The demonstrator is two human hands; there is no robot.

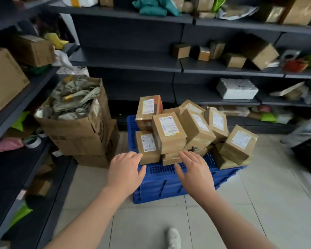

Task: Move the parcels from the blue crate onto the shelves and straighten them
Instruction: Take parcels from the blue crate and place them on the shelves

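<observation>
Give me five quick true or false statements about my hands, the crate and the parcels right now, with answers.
1. The left hand and right hand are both open and hold nothing. True.
2. The blue crate stands on a shelf. False: it stands on the tiled floor.
3. The parcels in the crate bear white labels. True.
4. The crate is nearly empty. False: parcels are piled above its rim.
5. The cardboard box left of the crate is taped shut. False: it is open and stuffed with crumpled wrapping.
</observation>
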